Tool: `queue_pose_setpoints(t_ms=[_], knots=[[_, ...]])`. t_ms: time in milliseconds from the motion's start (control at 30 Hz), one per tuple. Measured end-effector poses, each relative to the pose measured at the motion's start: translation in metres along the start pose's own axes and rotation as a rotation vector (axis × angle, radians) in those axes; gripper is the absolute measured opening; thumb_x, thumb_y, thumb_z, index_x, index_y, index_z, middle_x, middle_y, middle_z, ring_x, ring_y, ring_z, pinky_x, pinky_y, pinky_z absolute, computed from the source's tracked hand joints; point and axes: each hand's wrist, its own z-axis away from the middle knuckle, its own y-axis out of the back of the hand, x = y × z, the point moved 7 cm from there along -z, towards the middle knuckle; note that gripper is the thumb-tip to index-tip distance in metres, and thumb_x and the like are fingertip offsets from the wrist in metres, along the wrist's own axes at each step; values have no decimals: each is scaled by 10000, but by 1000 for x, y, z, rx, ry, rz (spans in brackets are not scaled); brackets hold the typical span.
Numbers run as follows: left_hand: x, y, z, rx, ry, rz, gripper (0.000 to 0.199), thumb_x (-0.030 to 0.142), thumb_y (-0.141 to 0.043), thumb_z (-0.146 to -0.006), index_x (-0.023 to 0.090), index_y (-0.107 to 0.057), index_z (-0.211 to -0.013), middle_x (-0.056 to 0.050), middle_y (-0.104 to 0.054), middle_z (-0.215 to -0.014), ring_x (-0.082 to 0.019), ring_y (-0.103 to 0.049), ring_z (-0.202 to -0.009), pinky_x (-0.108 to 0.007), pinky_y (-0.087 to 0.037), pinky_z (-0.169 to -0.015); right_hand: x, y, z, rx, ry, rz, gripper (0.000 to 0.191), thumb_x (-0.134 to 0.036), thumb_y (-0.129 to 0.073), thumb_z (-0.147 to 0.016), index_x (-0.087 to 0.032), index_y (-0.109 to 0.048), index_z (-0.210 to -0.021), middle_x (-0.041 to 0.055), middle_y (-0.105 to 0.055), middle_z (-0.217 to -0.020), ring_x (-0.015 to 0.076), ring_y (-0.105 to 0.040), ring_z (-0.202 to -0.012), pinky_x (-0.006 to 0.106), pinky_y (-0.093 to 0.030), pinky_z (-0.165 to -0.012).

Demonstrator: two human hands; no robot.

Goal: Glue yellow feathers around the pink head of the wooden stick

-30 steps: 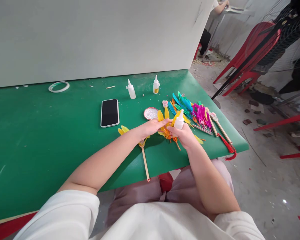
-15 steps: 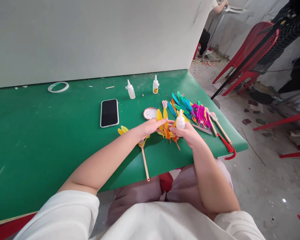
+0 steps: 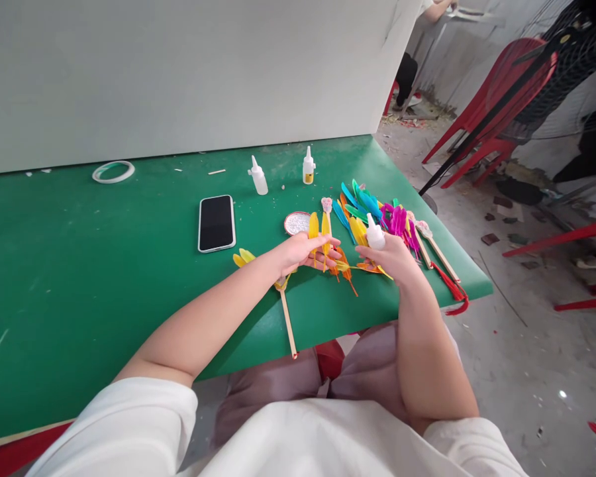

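Two yellow feathers (image 3: pixel 313 226) stand upright between the fingers of my left hand (image 3: pixel 302 254). My right hand (image 3: pixel 390 255) is closed round a small white glue bottle (image 3: pixel 374 233), its nozzle pointing up. Its fingertips are close to a yellow feather (image 3: pixel 386 272); whether they pinch it I cannot tell. Orange feathers (image 3: pixel 345 266) lie on the table between my hands. Below my left wrist is a stick-handled piece (image 3: pixel 288 321) with yellow feathers, partly hidden by my arm. Behind my hands is a round white disc (image 3: pixel 297 223) with a red rim.
Blue, green and magenta feathers (image 3: pixel 395 222) lie in a pile at right, beside wooden sticks (image 3: pixel 442 255) and a red tassel (image 3: pixel 457 299). Two more glue bottles (image 3: pixel 259 177), a phone (image 3: pixel 216 224) and a tape roll (image 3: pixel 113 172) are farther back. Red chairs (image 3: pixel 509 99) stand beyond the table.
My right hand has moved to the right with the glue bottle, away from my left hand. The left hand has stayed nearly in place with the two yellow feathers.
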Motion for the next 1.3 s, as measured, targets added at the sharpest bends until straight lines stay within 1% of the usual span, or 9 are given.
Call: queue_pose_setpoints(t_ms=[200,267,400,467,700,867,967,1167,1300], knots=[[0,2,-2,36,-32,-82,375,463,-564,-792,139,-618,-974,-106,-694,-861,-194,-657,-821,-277,-500,-708,-22,24,8,475,203,282,373,-436,-655,-626,-163,-640,-879,95,-636,-847,251,-579,-839,403,-429,-761],[-3,-4,-2,-13,-30,-108,431,508,-594,-750,147,-615,-984,-106,-693,-877,-194,-658,-819,-263,-496,-678,-32,8,13,397,266,126,344,-429,-639,-650,-174,-636,-880,86,-642,-884,231,-580,-852,382,-428,-782],[-7,-16,1,-106,-30,-163,507,563,-608,-704,140,-610,-985,-116,-692,-863,-198,-660,-786,-274,-497,-659,-42,-36,17,22,252,-285,293,-383,-665,-637,-186,-608,-846,29,-646,-777,167,-597,-700,307,-465,-658],[-9,-19,2,-119,-21,-167,502,561,-609,-703,134,-612,-967,-119,-692,-846,-201,-660,-777,-285,-503,-664,-41,-43,17,-23,209,-356,296,-350,-681,-616,-191,-596,-850,7,-628,-711,148,-580,-629,288,-457,-600],[-4,-16,6,-44,36,-267,568,420,-602,-767,170,-440,-1251,-116,-657,-1014,-208,-619,-946,-318,-484,-809,-28,13,9,329,195,-443,347,-284,-711,-571,-186,-583,-878,-10,-574,-696,128,-555,-632,304,-490,-617],[49,14,41,249,-354,-429,562,326,-569,-791,214,-382,-1309,-74,-554,-1208,-196,-520,-1105,-303,-411,-933,-29,34,17,386,222,-544,363,-270,-716,-577,-216,-564,-902,-22,-540,-733,110,-557,-615,289,-516,-576],[58,36,75,442,-510,-553,348,308,-485,-836,199,-541,-1163,-52,-600,-1121,-176,-545,-1048,-294,-419,-916,-41,16,23,309,236,-521,362,-252,-718,-570,-210,-578,-901,-20,-527,-728,113,-561,-622,296,-528,-581],[0,65,119,699,-733,-970,240,180,-424,-828,152,-658,-874,-34,-652,-765,-119,-593,-683,-221,-453,-637,-76,-71,16,-115,217,-295,365,-238,-692,-590,-184,-592,-937,-23,-543,-677,116,-559,-581,302,-529,-589],[-24,53,130,587,-1029,-1165,205,98,-444,-749,159,-635,-708,24,-593,-554,-77,-507,-465,-198,-378,-486,-83,-106,1,-234,212,-201,379,-223,-678,-587,-177,-582,-951,-19,-553,-693,122,-561,-599,310,-539,-596]])
